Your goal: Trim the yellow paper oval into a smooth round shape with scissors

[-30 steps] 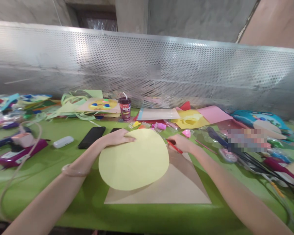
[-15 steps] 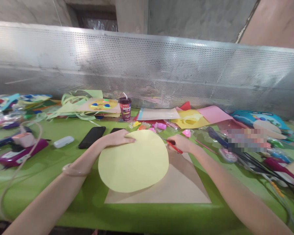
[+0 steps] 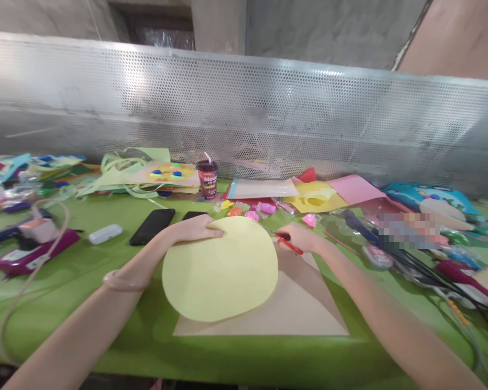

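Observation:
A large, roughly round pale yellow paper (image 3: 222, 271) is pinched at its upper left edge by my left hand (image 3: 197, 227), thumb on top. Red-handled scissors (image 3: 289, 244) are in my right hand (image 3: 299, 237), their blades pointing left at the paper's upper right edge. How far the blades are apart is too small to tell. Beneath the round paper, a light beige sheet (image 3: 305, 309) lies on the green table cover (image 3: 126, 346), partly hidden by it.
A black phone (image 3: 152, 226) and a white case (image 3: 106, 234) lie left of the paper. Behind stand a dark cup (image 3: 207, 179) and coloured sheets (image 3: 315, 196). Cables (image 3: 421, 273) and tools clutter the right; a purple box (image 3: 34, 254) is at left. A perforated metal panel (image 3: 244, 114) runs along the back.
The round paper has shifted and turned very slightly, its right edge now a little further left. Both hands keep their grips almost in place.

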